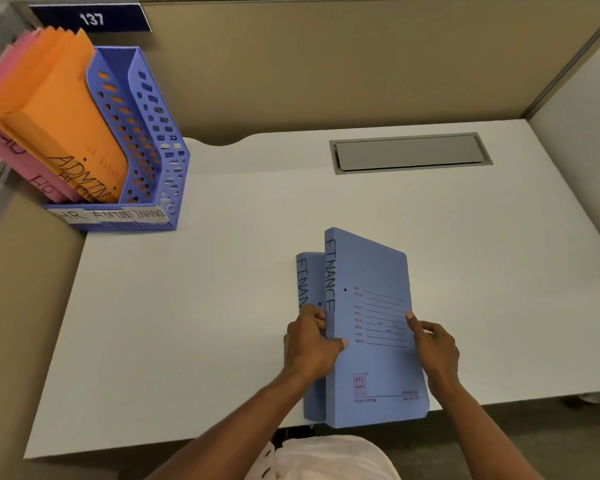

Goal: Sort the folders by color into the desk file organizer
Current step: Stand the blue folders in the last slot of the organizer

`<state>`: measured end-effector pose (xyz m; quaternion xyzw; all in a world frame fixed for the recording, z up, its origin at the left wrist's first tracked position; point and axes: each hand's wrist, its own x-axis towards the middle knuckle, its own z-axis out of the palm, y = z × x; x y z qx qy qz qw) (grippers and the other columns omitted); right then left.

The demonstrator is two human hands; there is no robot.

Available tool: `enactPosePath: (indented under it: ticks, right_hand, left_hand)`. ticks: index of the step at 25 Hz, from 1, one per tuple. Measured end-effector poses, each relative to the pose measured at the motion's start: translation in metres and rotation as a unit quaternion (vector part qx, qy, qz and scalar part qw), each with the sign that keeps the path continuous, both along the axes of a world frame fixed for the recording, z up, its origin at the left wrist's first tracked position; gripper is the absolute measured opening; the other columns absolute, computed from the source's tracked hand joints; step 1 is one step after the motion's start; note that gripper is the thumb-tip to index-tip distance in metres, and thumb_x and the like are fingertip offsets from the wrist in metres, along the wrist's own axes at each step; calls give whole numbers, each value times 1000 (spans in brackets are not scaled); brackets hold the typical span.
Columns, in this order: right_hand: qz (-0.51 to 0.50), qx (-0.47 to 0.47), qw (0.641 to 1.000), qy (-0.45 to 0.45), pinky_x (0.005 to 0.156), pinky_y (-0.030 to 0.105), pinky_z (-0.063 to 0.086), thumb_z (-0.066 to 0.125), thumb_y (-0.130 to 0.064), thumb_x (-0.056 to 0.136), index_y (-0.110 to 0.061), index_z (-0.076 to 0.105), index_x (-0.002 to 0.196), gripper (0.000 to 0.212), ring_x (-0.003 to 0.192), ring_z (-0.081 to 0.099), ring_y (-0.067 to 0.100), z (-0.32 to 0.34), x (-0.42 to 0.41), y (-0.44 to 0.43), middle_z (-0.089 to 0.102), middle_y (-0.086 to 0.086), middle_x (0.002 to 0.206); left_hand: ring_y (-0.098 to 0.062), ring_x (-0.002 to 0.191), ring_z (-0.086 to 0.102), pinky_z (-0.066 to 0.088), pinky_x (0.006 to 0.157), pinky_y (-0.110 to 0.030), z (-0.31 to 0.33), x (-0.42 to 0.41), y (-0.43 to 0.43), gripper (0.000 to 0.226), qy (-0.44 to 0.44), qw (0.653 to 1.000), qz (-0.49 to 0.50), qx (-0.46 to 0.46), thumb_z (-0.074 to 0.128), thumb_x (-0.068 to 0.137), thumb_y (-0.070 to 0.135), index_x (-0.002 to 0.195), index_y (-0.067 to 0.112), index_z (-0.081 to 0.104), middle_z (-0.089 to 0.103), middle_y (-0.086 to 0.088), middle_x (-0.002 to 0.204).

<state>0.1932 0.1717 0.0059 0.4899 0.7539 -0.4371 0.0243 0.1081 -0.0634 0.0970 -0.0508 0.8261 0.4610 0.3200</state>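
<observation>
Right now my left hand (310, 344) is clenched on the spine edge of the front blue FINANCE folder (374, 327), thumb pressed on its cover and fingers wrapped behind, between it and the second blue FINANCE folder (307, 282) standing just behind and to the left. My right hand (433, 344) grasps the same front folder along its right edge, thumb laid on the printed form lines, fingers curled around the back. Both folders stand on their lower edges near the front of the white desk (187, 323), tilted a little, touching each other, with "FINANCE" handwritten down each spine side.

Well apart from them, at the desk's far left corner, sits the blue perforated file organizer (160, 157). Its left compartment holds pink HR folders (4, 133), the middle one holds orange ADMIN folders (66, 109), and the right compartment shows only its own blue walls. White label strips (111, 214) along its front lip read HR, ADMIN and FINANCE, left to right.

Farther back on the desk lies a grey cable-port cover (409, 154), set flush in the surface. A dark blue sign (90, 18) reading 137 is fixed on the beige partition above the organizer.
</observation>
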Motion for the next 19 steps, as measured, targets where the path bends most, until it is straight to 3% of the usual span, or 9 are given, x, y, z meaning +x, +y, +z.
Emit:
enactPosePath:
  ticks: [5, 9, 13, 16, 19]
  right_hand:
    - [-23, -23, 998, 50, 87, 49, 53, 56, -77, 91, -21, 70, 119, 64, 105, 69, 33, 16, -11, -12, 75, 6, 127]
    - [-45, -66, 990, 120, 98, 60, 58, 64, -74, 87, -24, 71, 100, 53, 100, 69, 30, 34, -35, -36, 76, -2, 107]
    - [-40, -117, 978, 171, 101, 60, 54, 70, -69, 83, -17, 71, 104, 57, 107, 68, 26, 48, -73, -77, 75, -1, 110]
    - [-30, -168, 965, 197, 100, 54, 58, 76, -56, 88, -18, 68, 124, 54, 110, 71, 27, 61, -105, -119, 75, 6, 123]
    - [6, -213, 953, 215, 86, 42, 63, 73, -36, 98, -12, 69, 131, 41, 96, 75, 26, 71, -135, -168, 78, 17, 119]
  left_hand:
    - [-10, 95, 70, 62, 79, -27, 29, -9, -17, 52, 36, 998, 3, 47, 88, 80, 29, 115, 27, 50, 65, 12, 112]
    - [-10, 92, 70, 60, 69, -18, 56, -22, -51, 51, 68, 996, 9, 65, 88, 81, 32, 116, 29, 51, 65, 14, 114]
    - [-8, 91, 70, 61, 71, -20, 77, -36, -99, 51, 106, 992, 27, 59, 88, 79, 36, 116, 31, 52, 66, 16, 116]
    - [-2, 88, 69, 63, 74, -25, 88, -43, -141, 49, 187, 982, 26, 2, 85, 81, 37, 113, 38, 48, 67, 23, 111]
    - [-8, 93, 70, 62, 79, -32, 98, -48, -187, 48, 275, 958, 20, -79, 78, 86, 37, 118, 40, 43, 68, 21, 116]
